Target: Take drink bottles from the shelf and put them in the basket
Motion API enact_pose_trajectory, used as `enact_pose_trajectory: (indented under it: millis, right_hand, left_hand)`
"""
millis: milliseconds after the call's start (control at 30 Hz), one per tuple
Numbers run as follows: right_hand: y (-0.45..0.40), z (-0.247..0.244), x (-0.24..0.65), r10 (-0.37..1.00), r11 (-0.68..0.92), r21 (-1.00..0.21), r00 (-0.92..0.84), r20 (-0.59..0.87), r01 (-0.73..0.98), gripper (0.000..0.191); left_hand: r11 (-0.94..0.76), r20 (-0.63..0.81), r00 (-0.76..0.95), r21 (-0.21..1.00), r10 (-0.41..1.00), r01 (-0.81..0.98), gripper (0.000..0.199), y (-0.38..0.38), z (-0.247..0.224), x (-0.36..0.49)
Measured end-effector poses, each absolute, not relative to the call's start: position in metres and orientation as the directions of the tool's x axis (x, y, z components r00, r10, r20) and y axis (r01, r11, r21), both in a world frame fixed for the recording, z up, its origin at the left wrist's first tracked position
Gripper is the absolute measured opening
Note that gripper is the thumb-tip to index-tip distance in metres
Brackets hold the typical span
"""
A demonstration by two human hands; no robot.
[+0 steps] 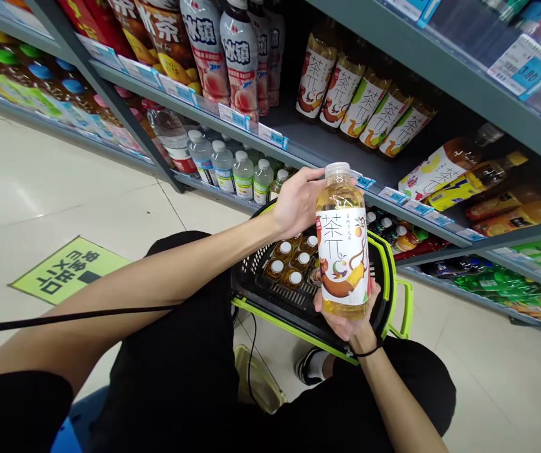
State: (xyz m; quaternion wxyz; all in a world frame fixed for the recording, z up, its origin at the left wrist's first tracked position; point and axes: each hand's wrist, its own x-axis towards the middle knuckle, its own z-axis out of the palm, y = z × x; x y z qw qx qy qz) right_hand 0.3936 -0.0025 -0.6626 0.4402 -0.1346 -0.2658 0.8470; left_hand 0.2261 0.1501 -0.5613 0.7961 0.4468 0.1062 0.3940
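Observation:
A large clear bottle (343, 251) of yellow drink, with a white fruit-printed label and a white cap, is upright over the basket. My left hand (300, 202) reaches its upper part from behind, fingers closed round the neck area and partly hidden. The bottle's base rests in my right hand (350, 318), whose fingers wrap round the lower end. Below, a black basket (251, 277) with a lime-green rim holds several small bottles (292, 279) with white caps, standing at its left side.
Ahead, a shelf (299, 135) holds peach drink bottles (239, 60) and a row of similar labelled bottles (350, 97). Two bottles lie sideways (435, 170) at the right. A black cable (86, 314) crosses my left arm. A green floor sign (67, 270) lies at the left.

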Motion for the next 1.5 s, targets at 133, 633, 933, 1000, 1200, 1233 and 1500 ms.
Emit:
enact_pose_trajectory:
  millis: [133,633,933,1000,1200,1233,1500]
  right_hand:
    - [-0.001,-0.661,0.391,0.807,-0.518,-0.584,-0.584,-0.09,-0.626,0.088]
    - [0.035,-0.691,0.435,0.841,-0.507,-0.861,-0.196,-0.504,0.038,0.055]
    - [0.049,-0.695,0.47,0.87,-0.429,-0.739,0.017,-0.493,0.52,0.033]
    - [0.047,-0.686,0.475,0.885,-0.395,-0.675,0.06,-0.462,0.623,0.03]
    - [0.035,-0.664,0.496,0.892,-0.385,-0.449,0.2,-0.406,0.807,0.037]
    - [0.034,-0.662,0.501,0.892,-0.383,-0.431,0.206,-0.403,0.817,0.038]
    - [0.025,-0.655,0.522,0.874,-0.4,-0.388,0.217,-0.435,0.83,0.039]
  left_hand:
    - [0.193,0.198,0.632,0.847,0.749,-0.495,0.061,0.153,-0.568,0.23]
    - [-0.623,0.424,0.587,0.761,0.69,0.183,0.084,0.144,-0.616,0.215]
    - [-0.782,0.222,0.808,0.482,0.546,0.396,0.08,0.1,-0.67,0.25]
    - [-0.774,0.149,0.83,0.477,0.537,0.416,0.081,0.095,-0.683,0.265]
    - [-0.75,0.019,0.827,0.431,0.563,0.501,0.074,0.08,-0.723,0.304]
    - [-0.752,-0.008,0.83,0.419,0.558,0.509,0.073,0.078,-0.729,0.309]
    - [-0.78,-0.221,0.862,0.368,0.455,0.506,0.067,0.075,-0.786,0.34]
